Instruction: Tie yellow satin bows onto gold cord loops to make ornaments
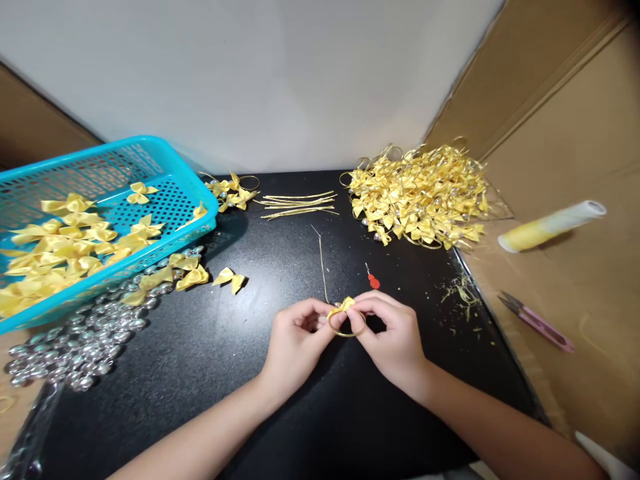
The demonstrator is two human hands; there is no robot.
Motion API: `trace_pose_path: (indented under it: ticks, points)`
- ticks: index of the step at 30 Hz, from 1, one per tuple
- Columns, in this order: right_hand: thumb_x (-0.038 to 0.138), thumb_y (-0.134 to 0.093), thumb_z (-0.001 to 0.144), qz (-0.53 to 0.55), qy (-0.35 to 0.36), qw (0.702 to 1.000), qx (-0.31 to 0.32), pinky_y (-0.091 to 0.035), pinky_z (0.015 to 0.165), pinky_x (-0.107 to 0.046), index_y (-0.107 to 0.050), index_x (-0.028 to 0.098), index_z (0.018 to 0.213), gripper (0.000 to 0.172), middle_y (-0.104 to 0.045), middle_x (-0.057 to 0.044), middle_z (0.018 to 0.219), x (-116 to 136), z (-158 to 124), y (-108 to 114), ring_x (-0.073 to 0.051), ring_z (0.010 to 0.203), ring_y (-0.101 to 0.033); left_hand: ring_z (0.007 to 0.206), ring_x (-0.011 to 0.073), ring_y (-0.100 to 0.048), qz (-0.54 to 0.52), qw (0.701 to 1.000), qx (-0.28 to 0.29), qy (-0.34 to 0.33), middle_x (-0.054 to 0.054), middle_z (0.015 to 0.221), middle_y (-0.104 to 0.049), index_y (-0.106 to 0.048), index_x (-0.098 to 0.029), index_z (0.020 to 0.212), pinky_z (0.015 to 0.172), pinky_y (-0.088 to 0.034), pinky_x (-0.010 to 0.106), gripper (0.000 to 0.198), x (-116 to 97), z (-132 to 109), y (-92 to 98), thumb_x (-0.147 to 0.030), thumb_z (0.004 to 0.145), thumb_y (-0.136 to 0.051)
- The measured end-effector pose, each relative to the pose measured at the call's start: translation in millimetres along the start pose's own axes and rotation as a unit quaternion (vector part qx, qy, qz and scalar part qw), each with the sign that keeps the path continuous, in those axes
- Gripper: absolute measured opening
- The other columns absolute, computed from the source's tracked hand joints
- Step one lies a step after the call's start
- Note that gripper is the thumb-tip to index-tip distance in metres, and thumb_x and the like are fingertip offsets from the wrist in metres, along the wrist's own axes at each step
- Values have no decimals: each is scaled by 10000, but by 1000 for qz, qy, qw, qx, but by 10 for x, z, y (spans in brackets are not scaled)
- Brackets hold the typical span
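Note:
Both hands meet over the black table, pinching one yellow ribbon bow (345, 305) with a thin gold ring (345, 335) hanging below it. My left hand (303, 340) grips the bow's left side between thumb and fingers. On its right side, my right hand (393, 333) pinches the bow and the top of the ring. A thread (323, 267) runs away from the bow across the table, with what looks like a needle (315, 231) at its far end. Beyond my right hand lies a small red needle threader (373, 281).
A turquoise basket (210, 223) of yellow bows stands left, with silvery beads (75, 347) and loose bows (231, 280) beside it. Gold strips (299, 203) lie at the back. A heap of ringed bows (420, 193) is back right, near a thread spool (550, 227) and pink-handled snips (537, 323).

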State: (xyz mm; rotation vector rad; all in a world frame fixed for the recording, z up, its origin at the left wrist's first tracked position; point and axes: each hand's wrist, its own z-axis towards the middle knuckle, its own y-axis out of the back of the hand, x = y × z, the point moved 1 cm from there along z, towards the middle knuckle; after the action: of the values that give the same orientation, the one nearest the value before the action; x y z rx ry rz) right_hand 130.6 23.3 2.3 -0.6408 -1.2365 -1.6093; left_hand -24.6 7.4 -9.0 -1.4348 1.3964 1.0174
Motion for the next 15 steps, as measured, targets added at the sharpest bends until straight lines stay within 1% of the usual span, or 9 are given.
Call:
trace_pose_path:
  ticks: [2, 5, 6, 7, 8, 10, 12, 13, 15]
  points:
    - [111, -625, 822, -5, 6, 1000, -7, -524, 615, -216, -653, 166, 728, 112, -681, -40, 736, 18, 5, 16, -127, 671, -654, 596, 118, -609, 0, 1000, -5, -1, 39, 673, -710, -703, -145, 712, 591, -481, 218, 194, 8, -4, 5, -325, 735, -768]
    - [137, -644, 810, -37, 15, 999, -20, -441, 521, -221, -544, 183, 577, 257, -544, 15, 569, 49, -11, 55, -101, 536, -530, 568, 110, -595, -4, 1000, -14, -2, 37, 659, -706, -686, -142, 688, 569, -472, 213, 198, 23, -8, 8, -318, 724, -770]
    - [144, -645, 814, -45, 23, 999, -12, -404, 490, -221, -523, 187, 547, 297, -493, 31, 528, 58, -23, 65, -92, 494, -480, 572, 113, -597, -3, 1000, -14, -5, 39, 665, -708, -686, -142, 691, 568, -472, 214, 193, 27, -9, 8, -314, 724, -768]
    - [147, -639, 825, -49, 36, 998, 3, -380, 474, -223, -541, 189, 548, 297, -468, 41, 507, 65, -38, 73, -86, 469, -447, 577, 116, -600, 0, 1000, -14, -11, 41, 670, -710, -685, -143, 694, 569, -474, 216, 186, 29, -10, 8, -308, 723, -764]
    - [145, -624, 843, -53, 53, 997, 23, -373, 473, -225, -595, 191, 594, 254, -474, 43, 506, 70, -51, 79, -85, 459, -439, 581, 118, -601, 8, 1000, -13, -20, 41, 669, -708, -682, -144, 692, 569, -475, 217, 176, 28, -11, 8, -300, 724, -757]
    - [134, -577, 883, -76, 84, 992, 58, -405, 521, -234, -705, 196, 827, 153, -545, 35, 553, 64, -66, 89, -95, 481, -481, 568, 115, -585, 40, 998, -14, -47, 32, 642, -688, -673, -145, 667, 557, -469, 213, 159, 21, -15, 11, -277, 728, -736]
    - [133, -538, 911, -123, 94, 984, 92, -433, 598, -259, -700, 193, 1059, 227, -630, 14, 637, 38, -53, 103, -115, 543, -543, 545, 108, -560, 85, 993, -14, -75, 22, 608, -661, -659, -147, 638, 535, -455, 207, 158, 11, -22, 15, -256, 743, -704]
    - [136, -525, 920, -147, 92, 979, 109, -433, 628, -272, -684, 190, 1115, 257, -664, 2, 683, 20, -39, 113, -126, 579, -571, 537, 106, -552, 106, 990, -13, -88, 19, 598, -652, -654, -147, 631, 526, -450, 205, 161, 8, -26, 16, -249, 751, -689]
    - [155, -517, 932, -173, 90, 970, 142, -416, 659, -291, -677, 188, 1130, 256, -705, -15, 758, -16, -3, 134, -142, 648, -614, 533, 108, -552, 138, 985, -4, -108, 20, 598, -651, -654, -149, 637, 521, -450, 206, 159, 1, -33, 16, -239, 767, -670]
